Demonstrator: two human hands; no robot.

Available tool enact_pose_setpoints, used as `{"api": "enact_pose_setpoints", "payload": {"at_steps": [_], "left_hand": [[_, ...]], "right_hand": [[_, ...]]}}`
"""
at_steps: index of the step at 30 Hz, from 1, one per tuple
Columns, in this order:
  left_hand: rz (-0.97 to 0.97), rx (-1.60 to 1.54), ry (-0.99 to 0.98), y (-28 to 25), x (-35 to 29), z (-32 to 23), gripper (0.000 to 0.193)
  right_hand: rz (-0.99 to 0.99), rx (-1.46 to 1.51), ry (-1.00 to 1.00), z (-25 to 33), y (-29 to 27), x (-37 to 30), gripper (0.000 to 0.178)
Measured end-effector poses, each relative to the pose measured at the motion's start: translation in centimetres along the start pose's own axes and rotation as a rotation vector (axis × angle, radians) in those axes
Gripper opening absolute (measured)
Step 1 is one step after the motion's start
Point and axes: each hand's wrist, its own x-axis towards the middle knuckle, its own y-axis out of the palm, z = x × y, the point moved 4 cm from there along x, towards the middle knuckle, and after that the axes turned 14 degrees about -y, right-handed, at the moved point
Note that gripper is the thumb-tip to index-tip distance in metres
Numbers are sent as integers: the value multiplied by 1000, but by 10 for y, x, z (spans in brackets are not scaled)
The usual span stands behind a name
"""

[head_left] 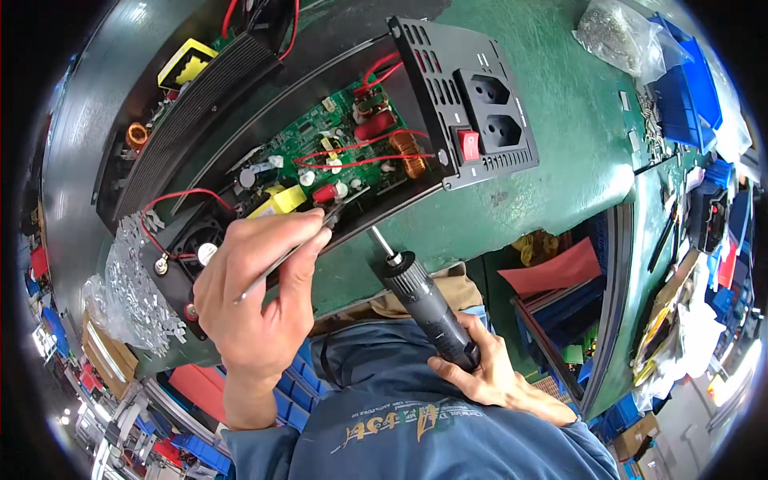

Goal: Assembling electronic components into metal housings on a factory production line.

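Observation:
My left hand (260, 320) pinches slim metal tweezers (254, 286) between thumb and fingers, their tip at the near wall of an open black inverter case. Inside that case lies a green circuit board (308, 128) with a copper coil (408, 152), red wires and a yellow transformer (280, 202). The black end panel (436, 72) carries two sockets and a red switch (468, 145). Fingers of my right hand (492, 372) wrap the rear of a black electric screwdriver (428, 304). Its bit points up toward the case's near edge, and contact cannot be made out.
Another open unit with a black finned heatsink (200, 120) stands at the left. A bag of metal clips (140, 288) lies near a fan (196, 240). Beyond, on the green bench (568, 136), are a clear bag of small parts (612, 36) and a blue bin (680, 96).

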Motion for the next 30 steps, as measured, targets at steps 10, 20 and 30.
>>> {"api": "enact_pose_setpoints", "payload": {"at_steps": [10,20,30], "left_hand": [[-19,-10,-7,-4,0,0,26],[-26,-23,33,-6,3,1,24],[42,-23,60,-6,4,3,27]], "right_hand": [[64,544,137,-10,-1,-1,87],[111,635,163,-9,4,0,83],[86,786,98,-17,17,2,82]]}}
